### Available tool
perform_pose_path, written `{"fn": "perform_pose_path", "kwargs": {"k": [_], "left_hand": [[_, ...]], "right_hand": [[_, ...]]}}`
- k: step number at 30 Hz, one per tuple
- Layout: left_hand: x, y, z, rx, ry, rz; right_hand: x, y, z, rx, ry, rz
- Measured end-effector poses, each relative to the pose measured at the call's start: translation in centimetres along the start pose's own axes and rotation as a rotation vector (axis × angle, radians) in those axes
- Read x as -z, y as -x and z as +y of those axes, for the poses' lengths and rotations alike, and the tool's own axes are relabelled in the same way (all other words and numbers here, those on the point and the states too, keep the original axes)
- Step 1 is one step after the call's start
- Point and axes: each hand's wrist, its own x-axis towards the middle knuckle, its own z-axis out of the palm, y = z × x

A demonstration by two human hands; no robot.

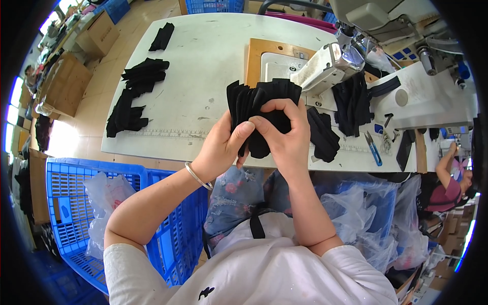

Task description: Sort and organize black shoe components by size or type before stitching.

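Both hands are raised over the front edge of the white sewing table (183,96). Between them is a thick bundle of black fabric pieces (277,89), fanned out along its top. My left hand (223,140) grips its left side, with the thumb across the front. My right hand (288,140) is closed on the right side, thumb and index finger curled together against the cloth; the thumbs nearly meet. A folded black stack (323,137) lies just right of my right hand, with more black pieces (351,104) beyond it. The bundle hides some fingers.
A sewing machine (325,63) stands behind my hands. Black fabric piles (145,73) line the table's left side. Blue-handled snips (374,150) lie at right. A blue crate (66,165) stands lower left; clear plastic bags (351,216) hang lower right. Another person (445,190) sits far right.
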Motion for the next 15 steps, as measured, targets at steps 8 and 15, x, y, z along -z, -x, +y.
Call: {"fn": "perform_pose_path", "kwargs": {"k": [8,15], "left_hand": [[-0.29,0.2,0.81,0.01,0.155,-0.088],[-0.22,0.2,0.97,0.03,0.181,-0.075]], "right_hand": [[0.48,0.08,0.68,0.032,-0.043,-0.002],[-0.17,0.32,0.8,-0.033,-0.142,0.055]]}}
